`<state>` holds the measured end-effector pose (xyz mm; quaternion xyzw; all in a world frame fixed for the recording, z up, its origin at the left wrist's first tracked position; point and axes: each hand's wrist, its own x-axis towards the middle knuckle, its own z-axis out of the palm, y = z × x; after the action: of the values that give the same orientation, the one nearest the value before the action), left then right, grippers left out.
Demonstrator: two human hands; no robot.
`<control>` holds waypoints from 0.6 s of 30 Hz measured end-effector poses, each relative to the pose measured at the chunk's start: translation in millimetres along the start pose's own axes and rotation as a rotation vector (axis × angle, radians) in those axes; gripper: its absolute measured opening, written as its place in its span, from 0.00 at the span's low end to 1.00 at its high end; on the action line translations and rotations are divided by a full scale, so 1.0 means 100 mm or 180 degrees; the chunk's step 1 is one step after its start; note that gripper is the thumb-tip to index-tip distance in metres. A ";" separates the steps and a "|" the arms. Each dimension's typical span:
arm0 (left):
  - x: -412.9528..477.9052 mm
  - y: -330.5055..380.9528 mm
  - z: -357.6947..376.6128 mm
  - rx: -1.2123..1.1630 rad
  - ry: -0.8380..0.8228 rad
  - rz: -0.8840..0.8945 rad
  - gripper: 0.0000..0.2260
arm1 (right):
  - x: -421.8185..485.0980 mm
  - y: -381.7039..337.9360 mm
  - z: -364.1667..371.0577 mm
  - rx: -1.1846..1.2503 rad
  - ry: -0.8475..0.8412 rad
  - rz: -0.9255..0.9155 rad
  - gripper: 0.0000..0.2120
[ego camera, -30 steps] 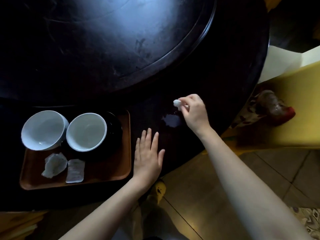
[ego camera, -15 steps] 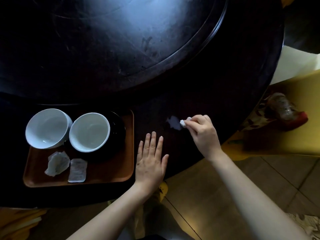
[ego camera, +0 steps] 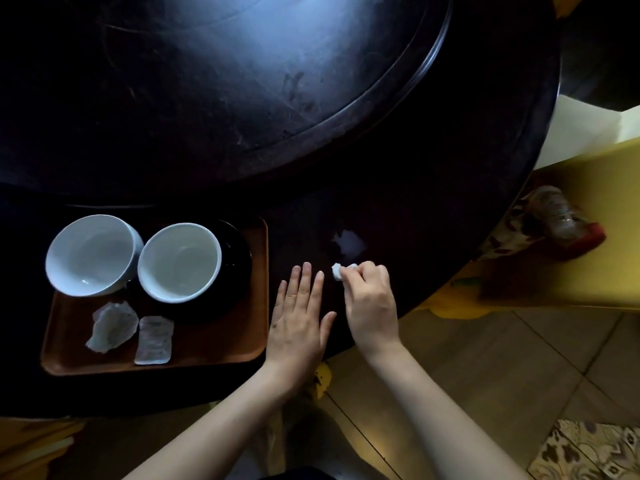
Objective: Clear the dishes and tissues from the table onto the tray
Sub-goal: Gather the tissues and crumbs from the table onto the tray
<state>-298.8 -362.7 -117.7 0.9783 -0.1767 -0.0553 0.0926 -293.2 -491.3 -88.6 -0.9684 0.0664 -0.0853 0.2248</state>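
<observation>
A brown tray (ego camera: 221, 351) sits at the near left of the dark round table (ego camera: 433, 188). On it stand two white bowls (ego camera: 91, 254) (ego camera: 178, 261), the right one on a black plate (ego camera: 239, 261), with two crumpled tissues (ego camera: 110, 325) (ego camera: 154, 339) in front. My left hand (ego camera: 298, 320) lies flat on the table just right of the tray, fingers apart. My right hand (ego camera: 369, 299) pinches a small white tissue wad (ego camera: 336, 270) at its fingertips, close to the left hand's fingers. A pale patch (ego camera: 348, 242) shows on the table just beyond the wad.
A raised dark turntable (ego camera: 242, 81) fills the table's middle. To the right stands a yellow seat (ego camera: 595, 237) with a plastic bottle (ego camera: 557, 213) on patterned cloth. Tiled floor (ego camera: 485, 375) lies below the table's edge.
My right hand has drawn the tissue wad back toward me and leftward, past the pale patch, ending beside my left hand. The left hand has stayed flat.
</observation>
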 end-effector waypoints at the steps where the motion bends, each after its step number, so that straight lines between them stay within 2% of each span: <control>1: -0.03 0.00 0.00 0.0042 0.0010 0.0000 0.29 | 0.03 0.03 -0.03 0.0172 -0.0054 0.0007 0.07; 3: -0.07 0.02 0.01 0.0087 0.0034 -0.0039 0.29 | 0.17 0.12 -0.13 0.0620 -0.0096 0.0176 0.06; 5: -0.09 0.03 0.04 0.0106 0.0032 -0.0091 0.28 | 0.42 0.21 -0.24 0.0894 0.0130 0.0450 0.07; 8: -0.09 0.04 0.04 0.0114 0.0008 -0.0099 0.27 | 0.91 0.34 -0.30 0.0827 0.0378 0.0829 0.09; 11: -0.09 0.04 0.02 0.0138 0.0023 -0.0052 0.28 | 1.23 0.40 -0.16 0.0548 0.0086 0.0913 0.10; 13: -0.09 0.04 0.02 0.0146 0.0022 -0.0047 0.28 | 1.22 0.34 -0.04 0.0286 -0.0075 0.0574 0.10; 16: -0.08 0.04 0.02 0.0156 0.0000 -0.0056 0.28 | 0.97 0.24 0.03 0.0068 -0.0026 -0.0298 0.09; 18: -0.09 0.04 0.02 0.0172 -0.0007 -0.0044 0.27 | 0.77 0.22 0.00 0.0043 -0.0054 -0.0675 0.08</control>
<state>-308.8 -363.4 -118.1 0.9816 -0.1715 -0.0522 0.0655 -219.7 -524.0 -88.4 -0.9691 -0.0390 -0.1010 0.2217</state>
